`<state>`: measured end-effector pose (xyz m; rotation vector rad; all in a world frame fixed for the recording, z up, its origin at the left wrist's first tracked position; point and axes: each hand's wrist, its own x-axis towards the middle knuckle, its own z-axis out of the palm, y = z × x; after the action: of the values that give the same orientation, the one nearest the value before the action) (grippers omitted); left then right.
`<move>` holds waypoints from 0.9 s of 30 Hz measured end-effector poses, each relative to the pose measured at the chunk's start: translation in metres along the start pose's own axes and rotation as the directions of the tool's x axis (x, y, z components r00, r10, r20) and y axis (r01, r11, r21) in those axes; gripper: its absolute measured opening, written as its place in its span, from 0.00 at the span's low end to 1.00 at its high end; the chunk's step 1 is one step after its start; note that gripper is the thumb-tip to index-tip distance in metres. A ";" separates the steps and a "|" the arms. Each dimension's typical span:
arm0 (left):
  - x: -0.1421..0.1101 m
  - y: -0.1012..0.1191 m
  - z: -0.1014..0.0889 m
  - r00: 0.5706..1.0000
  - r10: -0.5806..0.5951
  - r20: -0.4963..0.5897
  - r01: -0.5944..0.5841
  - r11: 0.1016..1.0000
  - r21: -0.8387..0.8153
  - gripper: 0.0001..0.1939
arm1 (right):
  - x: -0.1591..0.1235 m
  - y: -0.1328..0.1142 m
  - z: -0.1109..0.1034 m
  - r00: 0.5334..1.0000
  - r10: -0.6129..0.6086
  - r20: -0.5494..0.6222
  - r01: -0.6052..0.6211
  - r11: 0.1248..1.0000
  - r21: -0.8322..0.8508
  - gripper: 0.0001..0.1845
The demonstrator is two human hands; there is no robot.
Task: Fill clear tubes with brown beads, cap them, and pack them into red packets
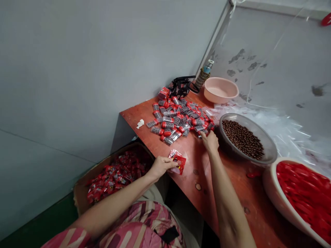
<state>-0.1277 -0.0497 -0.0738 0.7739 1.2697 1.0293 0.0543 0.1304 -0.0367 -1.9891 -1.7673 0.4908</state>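
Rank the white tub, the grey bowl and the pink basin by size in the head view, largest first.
1. White tub, looking largest, though it is nearest the camera
2. Grey bowl
3. Pink basin, farthest away, so unsure against the bowl

- The head-worn camera is looking forward and down from the person's head, past their pink patterned top (139, 224).
- It is facing the corner where two grey walls (77, 69) meet, and that corner is leaning across the upper frame.
- It is sitting close above the left hand (161, 167) and right hand (210, 142), with both forearms reaching away from the lower edge.
- It is taking in the red-brown table top (227, 193) diagonally, with a cardboard box (85, 182) at lower left and a white basin (274, 193) cut off at lower right.
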 end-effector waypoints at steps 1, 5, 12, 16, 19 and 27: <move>-0.001 0.001 0.000 0.999 -0.042 -0.012 0.041 0.997 -0.063 0.15 | 0.005 0.002 0.003 1.000 -0.013 0.020 0.014 1.000 -0.020 0.29; -0.002 0.006 -0.006 0.990 -0.133 -0.043 0.119 0.963 -0.243 0.15 | -0.003 0.016 0.006 0.972 -0.181 0.147 0.186 0.982 -0.017 0.23; -0.001 0.006 -0.007 0.987 -0.159 -0.014 0.140 0.903 -0.406 0.14 | -0.053 0.043 -0.012 0.890 -0.356 0.286 0.342 0.934 0.098 0.29; -0.002 0.007 -0.004 0.987 -0.162 -0.019 0.135 0.878 -0.459 0.12 | -0.065 0.039 -0.009 0.974 -0.151 0.168 0.167 0.982 -0.084 0.30; -0.002 0.010 -0.003 0.986 -0.163 -0.035 0.124 0.857 -0.501 0.11 | -0.070 0.030 -0.003 0.980 -0.076 0.186 0.085 0.995 -0.045 0.22; -0.002 0.013 0.002 0.980 -0.178 -0.093 0.090 0.801 -0.592 0.11 | -0.161 0.021 -0.003 0.990 0.013 0.137 -0.105 0.718 0.688 0.19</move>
<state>-0.1285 -0.0464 -0.0615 0.1278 1.0167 1.2871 0.0532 -0.0318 -0.0491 -1.4824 -1.2860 1.1337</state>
